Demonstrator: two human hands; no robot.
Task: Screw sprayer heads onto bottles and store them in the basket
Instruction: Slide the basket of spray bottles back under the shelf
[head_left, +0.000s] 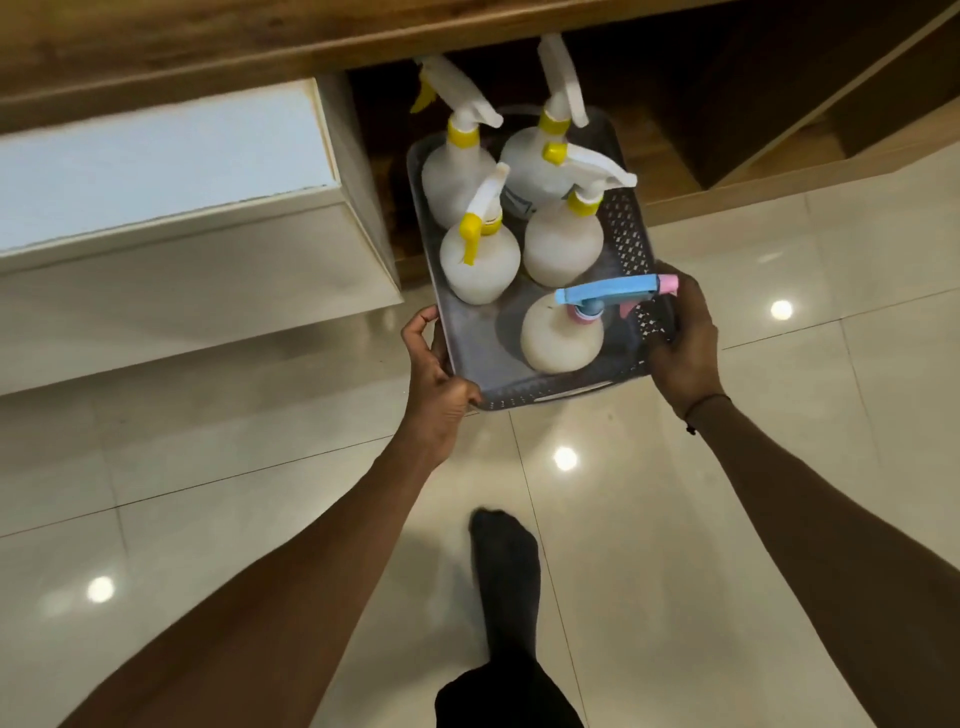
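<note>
Both hands, left hand & right hand, clamped on basket w/ five bottles upright, far end under shelf; tall sprayers could snag it.

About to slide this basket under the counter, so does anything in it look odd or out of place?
Only one thing: the nearest bottle has a blue and pink sprayer, while the other four have yellow and white ones. All five stand upright in the basket, with nothing spilled.

Plastic, wood and polished tile

The grey basket is showing perforated matt plastic; the bottles are looking frosted, translucent plastic; the desk is showing brown wood grain; the floor is gleaming glossy, reflecting lights.
</note>
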